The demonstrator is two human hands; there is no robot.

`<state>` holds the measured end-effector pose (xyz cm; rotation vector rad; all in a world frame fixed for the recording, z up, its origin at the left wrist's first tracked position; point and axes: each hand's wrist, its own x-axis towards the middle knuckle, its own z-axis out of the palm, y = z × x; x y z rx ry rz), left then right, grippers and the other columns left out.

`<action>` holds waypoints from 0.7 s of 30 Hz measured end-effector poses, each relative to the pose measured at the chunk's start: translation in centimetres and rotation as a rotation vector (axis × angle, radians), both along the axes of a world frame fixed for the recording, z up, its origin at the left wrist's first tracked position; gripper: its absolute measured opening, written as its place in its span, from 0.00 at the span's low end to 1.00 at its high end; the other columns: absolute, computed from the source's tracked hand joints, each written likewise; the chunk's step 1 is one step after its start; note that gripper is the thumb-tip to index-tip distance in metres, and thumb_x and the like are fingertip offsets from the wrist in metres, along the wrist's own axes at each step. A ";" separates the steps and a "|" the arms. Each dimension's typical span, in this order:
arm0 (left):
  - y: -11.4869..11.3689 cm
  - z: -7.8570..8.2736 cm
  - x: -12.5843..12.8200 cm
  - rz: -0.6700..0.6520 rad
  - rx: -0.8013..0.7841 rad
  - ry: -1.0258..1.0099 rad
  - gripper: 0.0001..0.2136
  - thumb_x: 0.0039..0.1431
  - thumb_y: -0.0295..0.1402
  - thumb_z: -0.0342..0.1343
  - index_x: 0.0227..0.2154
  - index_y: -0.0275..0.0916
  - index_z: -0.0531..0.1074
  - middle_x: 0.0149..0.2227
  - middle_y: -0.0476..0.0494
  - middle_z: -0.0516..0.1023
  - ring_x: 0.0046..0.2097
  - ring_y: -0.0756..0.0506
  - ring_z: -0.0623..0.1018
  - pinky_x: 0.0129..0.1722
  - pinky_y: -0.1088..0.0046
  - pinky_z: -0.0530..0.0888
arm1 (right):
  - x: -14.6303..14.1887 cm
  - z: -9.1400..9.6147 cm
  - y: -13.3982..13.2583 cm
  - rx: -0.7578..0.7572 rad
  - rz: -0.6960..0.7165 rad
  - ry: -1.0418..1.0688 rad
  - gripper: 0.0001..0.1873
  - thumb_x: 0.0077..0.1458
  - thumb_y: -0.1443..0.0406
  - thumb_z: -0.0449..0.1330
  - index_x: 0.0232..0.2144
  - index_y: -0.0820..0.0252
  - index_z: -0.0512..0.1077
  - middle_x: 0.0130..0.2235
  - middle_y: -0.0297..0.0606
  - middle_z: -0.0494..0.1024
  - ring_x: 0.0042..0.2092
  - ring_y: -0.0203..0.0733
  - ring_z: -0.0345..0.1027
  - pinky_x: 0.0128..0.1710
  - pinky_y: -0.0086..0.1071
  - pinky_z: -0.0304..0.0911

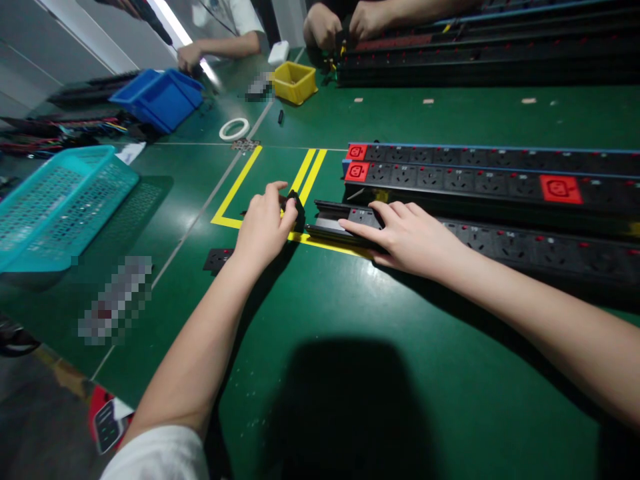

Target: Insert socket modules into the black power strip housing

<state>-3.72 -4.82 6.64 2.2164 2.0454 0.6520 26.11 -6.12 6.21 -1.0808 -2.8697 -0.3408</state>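
My left hand [265, 223] pinches a small black piece [299, 208] with a bit of yellow on it, held just off the open end of a power strip. Much of that piece is behind my fingers. My right hand [410, 240] grips the power strip [500, 243] near its left end, fingers over the top and one finger stretched toward the bare channel [330, 223]. Black sockets with red marks fill the strip to the right of my hand. Partly behind my left wrist, a black socket module [216, 260] lies on the table.
Two power strips with red sockets [357, 172] lie behind mine on the green table [340, 347]. A turquoise basket [95, 200], blue bins [170, 97], a tape ring [234, 129] and a yellow bin [295, 83] stand around. Co-workers' hands [367, 20] are across the table.
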 end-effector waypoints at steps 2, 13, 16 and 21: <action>0.2 -0.8 -0.1 -0.004 0.021 -0.157 0.22 0.72 0.45 0.46 0.61 0.38 0.68 0.49 0.33 0.80 0.54 0.35 0.79 0.59 0.54 0.72 | 0.0 0.0 0.0 -0.007 -0.003 0.003 0.36 0.73 0.56 0.54 0.77 0.41 0.50 0.65 0.57 0.70 0.52 0.56 0.69 0.48 0.41 0.53; 0.6 -1.1 2.6 0.309 0.119 -1.374 0.12 0.73 0.48 0.51 0.49 0.47 0.66 0.46 0.45 0.78 0.45 0.46 0.83 0.47 0.65 0.84 | 0.0 0.0 0.0 -0.005 -0.002 -0.020 0.36 0.73 0.55 0.53 0.78 0.41 0.49 0.65 0.59 0.70 0.52 0.57 0.70 0.46 0.41 0.52; -0.2 0.1 3.9 0.332 -0.004 -1.563 0.11 0.74 0.46 0.48 0.47 0.45 0.67 0.43 0.44 0.80 0.45 0.44 0.84 0.48 0.63 0.83 | 0.0 0.1 0.0 -0.005 -0.001 -0.022 0.37 0.72 0.55 0.55 0.78 0.41 0.49 0.65 0.59 0.70 0.52 0.58 0.70 0.46 0.41 0.52; -0.9 -0.8 5.3 0.354 0.077 -1.602 0.13 0.76 0.46 0.44 0.43 0.42 0.66 0.43 0.43 0.79 0.44 0.46 0.82 0.48 0.66 0.81 | -0.1 0.1 0.0 -0.011 -0.003 -0.027 0.38 0.72 0.56 0.55 0.78 0.41 0.48 0.66 0.60 0.69 0.53 0.59 0.70 0.47 0.42 0.53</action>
